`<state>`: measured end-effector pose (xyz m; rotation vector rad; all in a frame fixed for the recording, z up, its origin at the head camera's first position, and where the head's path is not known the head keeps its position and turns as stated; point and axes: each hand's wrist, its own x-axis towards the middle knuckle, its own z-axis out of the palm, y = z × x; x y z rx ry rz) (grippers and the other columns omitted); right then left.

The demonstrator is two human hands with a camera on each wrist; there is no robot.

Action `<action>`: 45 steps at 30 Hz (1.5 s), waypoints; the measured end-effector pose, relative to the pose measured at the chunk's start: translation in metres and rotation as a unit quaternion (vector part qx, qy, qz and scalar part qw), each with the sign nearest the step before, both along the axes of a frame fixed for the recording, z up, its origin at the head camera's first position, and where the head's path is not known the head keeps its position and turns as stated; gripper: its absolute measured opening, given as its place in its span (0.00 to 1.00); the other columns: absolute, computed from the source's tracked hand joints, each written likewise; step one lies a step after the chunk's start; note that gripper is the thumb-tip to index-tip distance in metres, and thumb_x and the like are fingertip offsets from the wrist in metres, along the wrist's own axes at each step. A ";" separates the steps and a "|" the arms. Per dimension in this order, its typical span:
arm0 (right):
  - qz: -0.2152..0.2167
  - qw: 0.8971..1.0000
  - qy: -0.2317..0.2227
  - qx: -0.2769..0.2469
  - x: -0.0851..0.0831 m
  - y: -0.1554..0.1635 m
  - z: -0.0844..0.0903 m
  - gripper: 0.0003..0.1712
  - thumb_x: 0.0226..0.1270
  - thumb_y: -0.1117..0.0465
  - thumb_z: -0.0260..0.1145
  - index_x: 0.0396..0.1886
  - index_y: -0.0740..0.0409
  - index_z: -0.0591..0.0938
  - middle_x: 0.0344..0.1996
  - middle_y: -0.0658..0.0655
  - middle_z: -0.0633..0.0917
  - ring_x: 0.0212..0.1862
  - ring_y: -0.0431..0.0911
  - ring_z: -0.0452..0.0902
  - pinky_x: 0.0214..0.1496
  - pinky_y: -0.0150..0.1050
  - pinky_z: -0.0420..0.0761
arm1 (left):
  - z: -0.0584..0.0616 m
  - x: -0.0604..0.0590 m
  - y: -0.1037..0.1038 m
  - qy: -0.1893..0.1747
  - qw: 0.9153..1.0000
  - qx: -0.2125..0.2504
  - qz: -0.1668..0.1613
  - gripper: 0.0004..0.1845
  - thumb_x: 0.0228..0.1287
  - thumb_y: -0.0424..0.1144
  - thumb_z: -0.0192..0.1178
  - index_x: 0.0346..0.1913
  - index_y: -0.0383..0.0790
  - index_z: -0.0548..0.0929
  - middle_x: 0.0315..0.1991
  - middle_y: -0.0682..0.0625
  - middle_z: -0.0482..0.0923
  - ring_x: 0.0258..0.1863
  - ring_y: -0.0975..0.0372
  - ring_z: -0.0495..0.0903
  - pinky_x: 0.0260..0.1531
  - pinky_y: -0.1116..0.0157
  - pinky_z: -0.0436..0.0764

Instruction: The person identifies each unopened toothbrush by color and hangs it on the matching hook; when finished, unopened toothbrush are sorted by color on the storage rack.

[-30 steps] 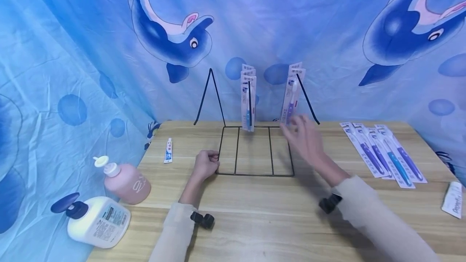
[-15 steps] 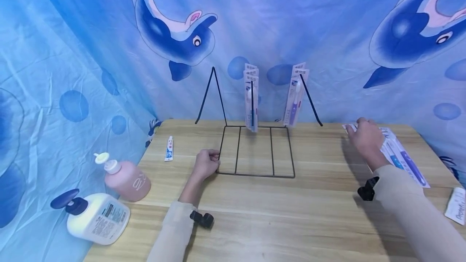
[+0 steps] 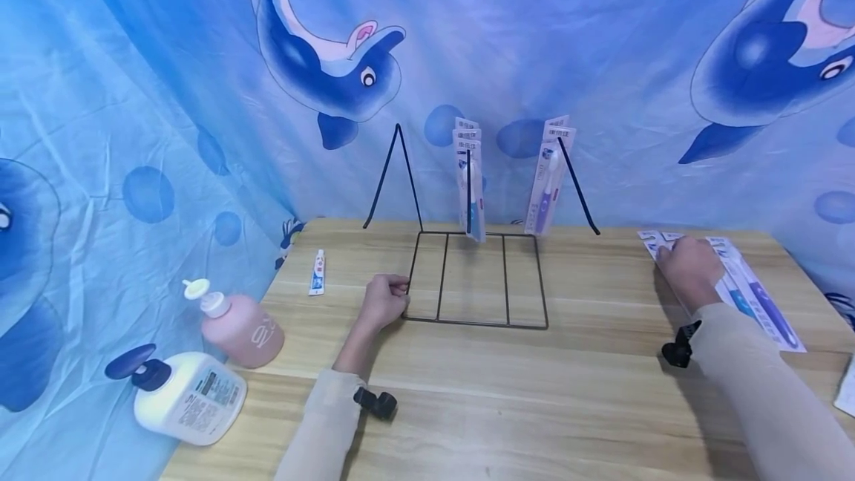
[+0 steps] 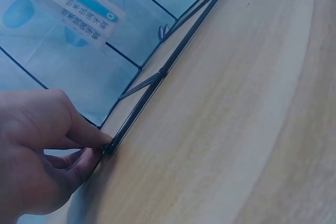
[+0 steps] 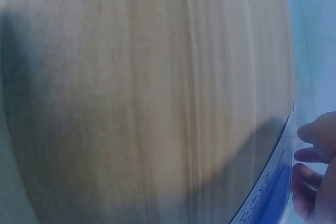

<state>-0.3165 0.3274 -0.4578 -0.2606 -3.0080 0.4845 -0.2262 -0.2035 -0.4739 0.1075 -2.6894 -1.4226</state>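
Observation:
A black wire rack stands on the table, with its base frame flat and angled prongs above. My left hand pinches the base's left side between thumb and fingers; the left wrist view shows the fingertips at the wire's corner. Packaged toothbrushes hang in a row from the middle prong, and more toothbrush packs hang on the right prong. At the right, my right hand grips a packaged toothbrush in the group on the table, its curled fingers at the pack's edge. The hand partly covers these packs.
More toothbrush packs lie beside my right hand. A small toothpaste tube lies left of the rack. A pink pump bottle and a white pump bottle stand at the left. A white tube lies at the right edge.
My right hand has left the pack hanging on the right prong and moved right, down to the packs on the table. The left hand keeps its hold on the rack.

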 end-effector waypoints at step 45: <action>0.151 0.915 0.366 -0.072 0.093 -0.078 0.111 0.12 0.61 0.63 0.67 0.39 0.69 0.85 0.30 0.71 0.85 0.24 0.61 0.82 0.19 0.26 0.68 | 0.007 0.003 0.013 -0.020 0.998 -0.055 -0.010 0.33 0.44 0.16 0.51 0.61 0.21 0.75 0.46 0.35 0.81 0.50 0.46 0.79 0.55 0.53 0.80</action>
